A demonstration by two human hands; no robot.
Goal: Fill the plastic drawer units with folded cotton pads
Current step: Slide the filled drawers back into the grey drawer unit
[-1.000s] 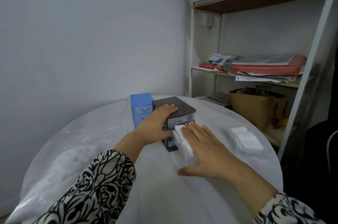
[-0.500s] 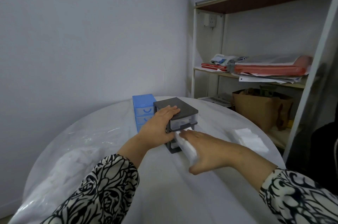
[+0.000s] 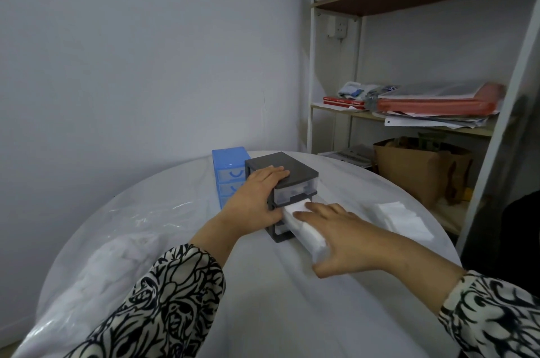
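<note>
White round desk [image 3: 263, 313], far middle: left hand [image 3: 257, 199] flat, steadying grey drawer unit [image 3: 287, 176]; right hand [image 3: 342, 237], straight fingers [image 3: 314, 208], pressing pads into pulled-out drawer [image 3: 304, 230], long axis toward person.

Left hand [image 3: 254, 199] lies flat with fingers straight, while right hand [image 3: 336, 237] reaches forward, fingers extended, thumb tucked low.

- left hand [image 3: 257, 199] resting flat on the grey drawer unit [image 3: 295, 173], fingers over its top
- right hand [image 3: 342, 237] laid over the pulled-out middle drawer [image 3: 304, 232], stuffed with white cotton pads
- blue drawer unit [image 3: 229, 167] just behind the grey one
- loose pad pile [image 3: 400, 218] right of it on the tabletop [image 3: 263, 308]
</note>
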